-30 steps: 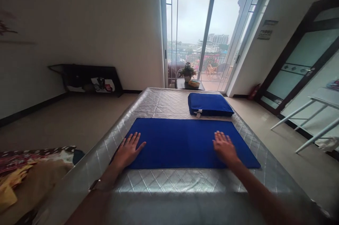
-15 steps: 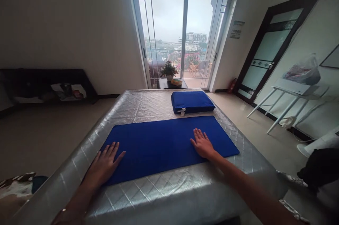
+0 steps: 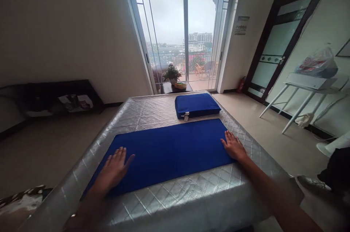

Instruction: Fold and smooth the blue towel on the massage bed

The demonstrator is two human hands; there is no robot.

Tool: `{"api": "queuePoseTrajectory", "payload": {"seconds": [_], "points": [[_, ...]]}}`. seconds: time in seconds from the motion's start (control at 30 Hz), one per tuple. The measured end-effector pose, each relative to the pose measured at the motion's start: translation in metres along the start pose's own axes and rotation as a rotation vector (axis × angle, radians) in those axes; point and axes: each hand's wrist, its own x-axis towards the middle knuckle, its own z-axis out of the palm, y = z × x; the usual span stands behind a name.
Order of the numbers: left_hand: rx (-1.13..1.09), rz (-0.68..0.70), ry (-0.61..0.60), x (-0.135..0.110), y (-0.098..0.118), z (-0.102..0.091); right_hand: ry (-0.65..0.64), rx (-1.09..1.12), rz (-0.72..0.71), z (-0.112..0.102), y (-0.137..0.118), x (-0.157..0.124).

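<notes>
A flat blue cloth panel [image 3: 169,155] lies spread across the silver quilted table cover [image 3: 175,195] in front of me. My left hand [image 3: 116,166] rests open on the panel's left part, palm down and thumb apart from the fingers. Over at the right end, my right hand [image 3: 233,145] is also open, palm down at the panel's right edge. Just beyond the panel sits a folded blue cloth bundle [image 3: 197,103], with a small white tag [image 3: 186,116] on its near side. Neither hand grips anything.
Behind the table stands a small dark table with a potted plant [image 3: 172,73] and a tissue box [image 3: 180,85], before a sliding glass door [image 3: 186,35]. To the right, a stool [image 3: 300,104] carries a white box and a plastic bag [image 3: 317,62]. A dark low cabinet [image 3: 54,97] is at left.
My right hand has slid rightward over the panel to its right edge. My left hand has shifted slightly to the right and stays on the cloth. The view has turned a little.
</notes>
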Motion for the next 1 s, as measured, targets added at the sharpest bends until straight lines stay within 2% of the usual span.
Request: {"api": "queuePoseTrajectory", "payload": {"seconds": [0.03,0.13,0.23,0.3,0.37,0.43,0.5,0.73,0.8,0.9,1.0], "points": [[-0.024,0.031,-0.019,0.004,0.024,-0.007,0.005,-0.002,0.001,0.001,0.001,0.000],[-0.098,0.276,-0.007,0.018,0.110,-0.021,0.031,-0.001,-0.011,0.003,0.003,0.001],[-0.132,0.457,0.074,0.033,0.182,-0.021,0.041,0.008,-0.020,0.002,0.004,0.000],[-0.138,0.468,0.103,0.043,0.205,-0.017,0.031,0.007,-0.015,0.001,0.003,-0.001],[-0.139,0.412,0.076,0.052,0.208,-0.012,0.021,0.003,-0.009,-0.001,0.003,-0.001],[-0.138,0.337,0.017,0.059,0.192,-0.009,0.018,-0.002,-0.009,-0.001,0.002,-0.002],[-0.133,0.262,-0.028,0.065,0.163,-0.007,0.023,-0.005,-0.014,-0.001,0.003,-0.002],[-0.103,-0.101,-0.006,0.078,0.012,0.001,0.039,0.016,-0.017,0.001,0.005,-0.002],[-0.107,-0.198,0.010,0.078,-0.021,0.004,0.044,0.019,-0.022,0.002,0.005,-0.002],[-0.130,-0.263,0.023,0.078,-0.043,0.007,0.033,0.002,-0.024,0.001,0.007,-0.001],[-0.133,-0.278,0.004,0.077,-0.042,0.007,-0.020,-0.037,0.019,-0.008,0.003,0.000]]}}
